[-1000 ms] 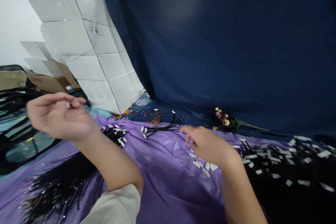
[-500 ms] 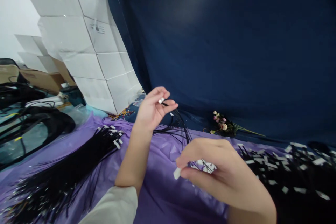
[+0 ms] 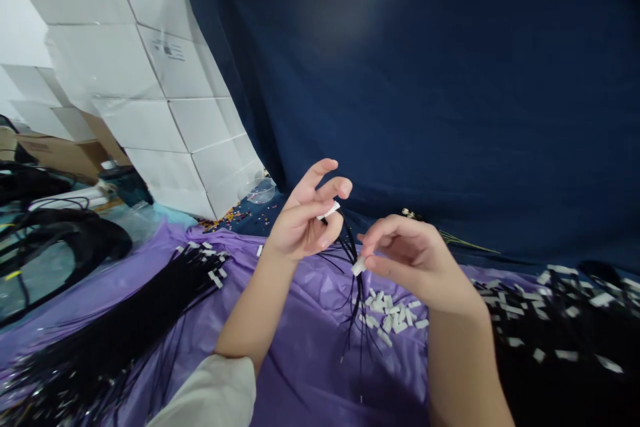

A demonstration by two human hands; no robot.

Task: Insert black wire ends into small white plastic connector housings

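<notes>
My left hand (image 3: 300,227) is raised near the middle, closed on thin black cables (image 3: 346,240) with a white connector (image 3: 330,211) at the thumb. Two of its fingers stick up, apart from the grip. The cables hang down from it toward the purple sheet. My right hand (image 3: 415,257) pinches a small white connector housing (image 3: 359,266) between thumb and fingertips, right beside the hanging cables. Whether the housing touches them I cannot tell. Below, a loose pile of white connector housings (image 3: 397,315) lies on the purple sheet (image 3: 310,360).
A thick bundle of black cables with white ends (image 3: 125,327) lies at left. Another heap of white-tipped black cables (image 3: 560,367) is at right. White boxes (image 3: 145,127) are stacked at back left, beside a dark blue cloth (image 3: 410,93). Artificial flower stems (image 3: 467,242) lie behind my right hand.
My right hand has moved up and away from me with the white housing, close to the left hand's cables. The left hand has turned, raising two fingers. The loose pile is now uncovered.
</notes>
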